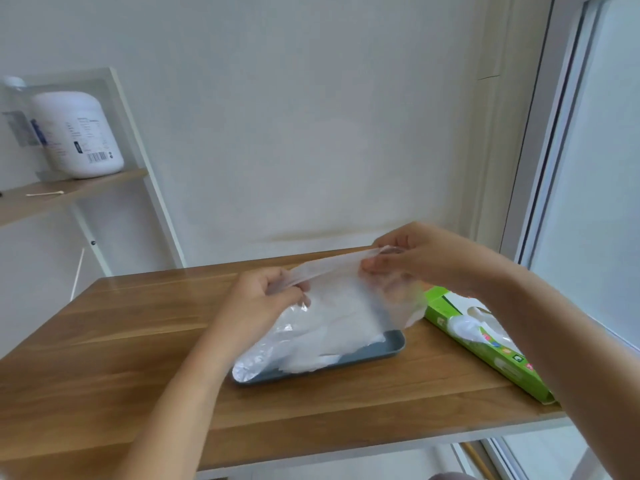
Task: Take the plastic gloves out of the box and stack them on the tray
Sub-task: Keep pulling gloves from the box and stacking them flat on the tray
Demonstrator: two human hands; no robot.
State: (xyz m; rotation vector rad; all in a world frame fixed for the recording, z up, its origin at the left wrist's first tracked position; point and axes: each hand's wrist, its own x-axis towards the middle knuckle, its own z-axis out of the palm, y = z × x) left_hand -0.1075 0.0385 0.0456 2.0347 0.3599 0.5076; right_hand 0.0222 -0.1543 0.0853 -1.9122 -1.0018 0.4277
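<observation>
A thin clear plastic glove (349, 285) is stretched in the air between both hands, above a grey-blue tray (388, 348) on the wooden table. My left hand (266, 296) pinches its left end; my right hand (412, 258) pinches its right end higher up. The loose part of the glove hangs down over the tray. A stack of clear gloves (311, 344) lies on the tray, spilling over its left edge. The green glove box (485, 344) lies flat to the right of the tray, with a glove poking from its opening.
The wooden table (104, 341) extends left of the tray. A shelf at the left carries a white jar (78, 133) and a cotton swab. A window frame (554, 168) runs along the right, close behind the box.
</observation>
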